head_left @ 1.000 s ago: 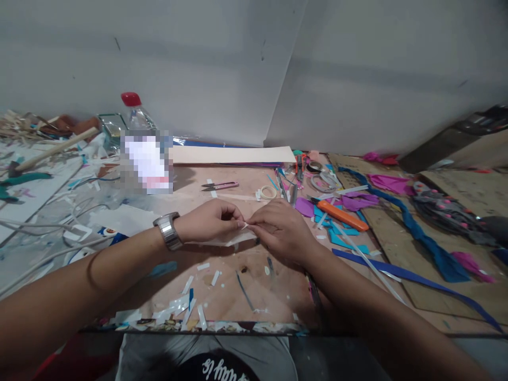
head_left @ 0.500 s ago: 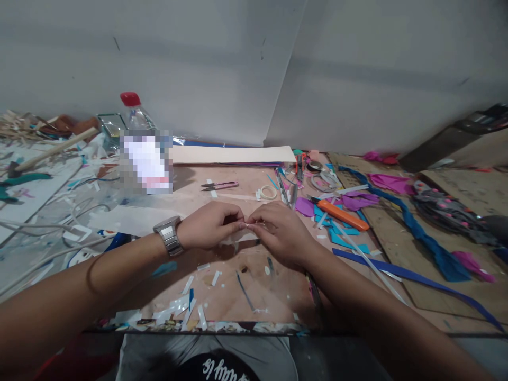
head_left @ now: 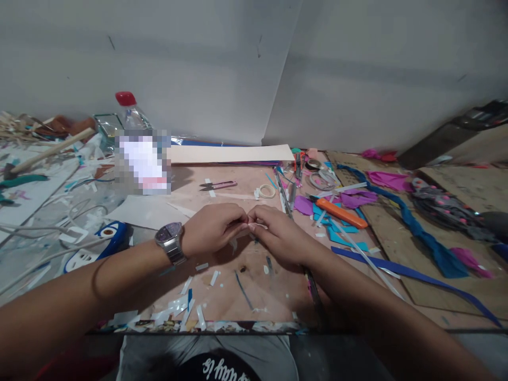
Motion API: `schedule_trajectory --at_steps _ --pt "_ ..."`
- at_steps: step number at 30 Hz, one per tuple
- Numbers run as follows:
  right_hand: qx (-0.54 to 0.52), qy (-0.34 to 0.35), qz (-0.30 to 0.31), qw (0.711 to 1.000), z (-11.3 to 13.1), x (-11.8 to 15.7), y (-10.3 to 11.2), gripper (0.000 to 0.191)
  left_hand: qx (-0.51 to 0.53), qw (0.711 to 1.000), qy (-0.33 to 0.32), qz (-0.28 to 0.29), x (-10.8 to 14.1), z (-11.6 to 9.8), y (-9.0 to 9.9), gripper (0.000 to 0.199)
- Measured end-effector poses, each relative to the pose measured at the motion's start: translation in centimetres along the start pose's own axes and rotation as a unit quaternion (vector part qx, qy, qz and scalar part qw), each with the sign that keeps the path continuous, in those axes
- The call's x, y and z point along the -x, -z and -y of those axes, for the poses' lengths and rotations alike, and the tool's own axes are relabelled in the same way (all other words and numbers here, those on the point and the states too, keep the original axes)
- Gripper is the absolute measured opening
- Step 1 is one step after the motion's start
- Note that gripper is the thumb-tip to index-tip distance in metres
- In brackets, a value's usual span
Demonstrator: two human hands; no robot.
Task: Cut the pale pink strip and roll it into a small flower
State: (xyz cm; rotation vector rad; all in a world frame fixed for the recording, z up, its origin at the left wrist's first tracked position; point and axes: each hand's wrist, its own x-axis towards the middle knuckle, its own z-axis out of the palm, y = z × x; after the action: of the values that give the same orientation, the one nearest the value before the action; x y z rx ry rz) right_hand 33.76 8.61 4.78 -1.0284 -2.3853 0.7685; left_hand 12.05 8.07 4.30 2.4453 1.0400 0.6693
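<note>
My left hand (head_left: 214, 228), with a metal-banded watch (head_left: 171, 243) on the wrist, is closed in a pinch over the middle of the worktable. Thumb and forefinger of my right hand (head_left: 278, 235) are also pressed together, its fingertips touching those of the left. Whatever is between them is too small and hidden to name. A pale whitish scrap (head_left: 234, 244) shows just below the left fingers; whether it is held I cannot tell. Beyond the hands lie pink-handled thread snips (head_left: 218, 185) and a small roll of tape (head_left: 266, 191).
An orange utility knife (head_left: 341, 212) lies at right among coloured scraps, beside a blue strip (head_left: 416, 270). A blue-and-white power strip (head_left: 97, 247) with cables is at left. A red-capped bottle (head_left: 133, 114) stands behind a blurred bright screen (head_left: 143, 161). Cream sheets (head_left: 230, 154) lie by the wall.
Both hands remain pinched together, the fingertips drawn closer to each other. My left wrist has turned so the watch face shows. The view has shifted slightly.
</note>
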Motion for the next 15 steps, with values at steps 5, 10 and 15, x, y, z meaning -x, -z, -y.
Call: schedule_trajectory --at_steps 5,10,15 --pt "-0.045 -0.015 0.014 0.999 -0.07 -0.01 0.06 0.012 -0.053 0.998 -0.040 -0.004 0.12 0.13 -0.10 0.024" --pt "-0.076 -0.033 0.017 0.996 -0.15 -0.09 -0.04 0.011 -0.121 0.991 -0.063 0.000 0.21 0.11 -0.42 0.030" --pt "-0.074 -0.043 0.013 0.996 -0.21 -0.07 -0.16 0.012 -0.117 0.991 -0.057 0.008 0.14 -0.20 -0.41 0.029"
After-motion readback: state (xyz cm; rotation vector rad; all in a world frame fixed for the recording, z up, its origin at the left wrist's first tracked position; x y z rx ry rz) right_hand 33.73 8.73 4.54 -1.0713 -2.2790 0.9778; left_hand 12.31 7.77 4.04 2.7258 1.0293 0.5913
